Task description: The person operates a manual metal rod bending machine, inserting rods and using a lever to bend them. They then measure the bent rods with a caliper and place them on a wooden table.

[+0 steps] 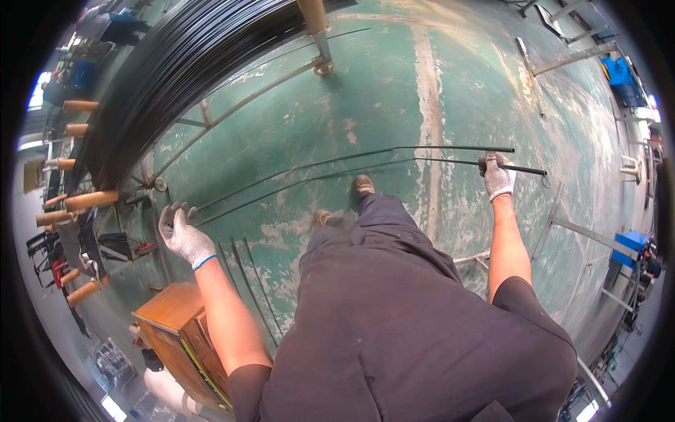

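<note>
Two long, thin black rods (351, 154) stretch across in front of me, bending slightly midway. My left hand (184, 235), in a pale knit glove with a blue cuff edge, is at their left ends with its fingers curled. How its fingertips meet the rods is partly hidden. Near the other ends, my right hand (498, 176), in a similar glove, closes around the lower rod. The upper rod passes along the tops of its fingers. A small thin loop hangs by the lower rod's right tip.
A large bundle of black rods (183, 70) lies on a rack with brown tubular posts (91, 200) at upper left. A wooden cabinet (169, 309) stands beside my left forearm. Metal frames (573, 60) and a blue box (631, 246) are at right. Worn green floor (365, 84) spreads beneath.
</note>
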Action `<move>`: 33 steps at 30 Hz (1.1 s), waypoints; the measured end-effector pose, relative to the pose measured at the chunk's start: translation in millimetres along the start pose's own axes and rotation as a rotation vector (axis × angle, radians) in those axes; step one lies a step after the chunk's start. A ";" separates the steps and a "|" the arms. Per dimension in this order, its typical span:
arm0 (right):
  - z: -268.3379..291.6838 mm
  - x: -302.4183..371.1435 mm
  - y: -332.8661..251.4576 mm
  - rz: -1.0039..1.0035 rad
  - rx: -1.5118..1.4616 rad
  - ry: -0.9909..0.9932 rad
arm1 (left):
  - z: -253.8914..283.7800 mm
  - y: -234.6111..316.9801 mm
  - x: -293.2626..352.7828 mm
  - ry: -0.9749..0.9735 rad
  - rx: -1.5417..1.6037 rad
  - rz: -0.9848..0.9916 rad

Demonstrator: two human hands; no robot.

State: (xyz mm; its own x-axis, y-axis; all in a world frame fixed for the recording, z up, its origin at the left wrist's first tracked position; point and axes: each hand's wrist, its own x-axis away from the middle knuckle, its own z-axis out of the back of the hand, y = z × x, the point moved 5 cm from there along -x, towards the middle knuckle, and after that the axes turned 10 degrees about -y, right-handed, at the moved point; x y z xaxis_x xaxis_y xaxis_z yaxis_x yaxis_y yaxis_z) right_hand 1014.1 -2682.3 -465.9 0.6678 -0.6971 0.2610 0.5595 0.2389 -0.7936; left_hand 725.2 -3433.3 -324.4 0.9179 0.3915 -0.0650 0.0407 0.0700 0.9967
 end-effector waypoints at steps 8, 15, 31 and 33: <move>-29.8 -11.2 -29.3 0.024 0.180 -0.008 | 8.3 5.7 -7.0 -0.011 0.072 0.016; -57.1 -12.0 -13.6 -0.090 -0.162 0.055 | -3.9 2.1 -33.1 -0.068 0.216 0.033; -78.9 -14.7 -22.0 0.010 -0.253 0.020 | -14.5 -25.3 -70.5 -0.241 0.413 0.131; -83.7 -21.8 -20.2 0.043 -0.216 -0.003 | -18.5 -24.0 -69.9 -0.284 0.498 0.178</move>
State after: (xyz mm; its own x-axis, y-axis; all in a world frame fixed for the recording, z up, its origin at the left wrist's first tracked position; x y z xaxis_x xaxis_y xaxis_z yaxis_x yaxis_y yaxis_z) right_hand 947.2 -2728.5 -501.6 0.6906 -0.6870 0.2260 0.4127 0.1177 -0.9032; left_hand 652.8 -3445.4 -344.7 0.9944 0.0921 0.0516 -0.0059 -0.4396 0.8982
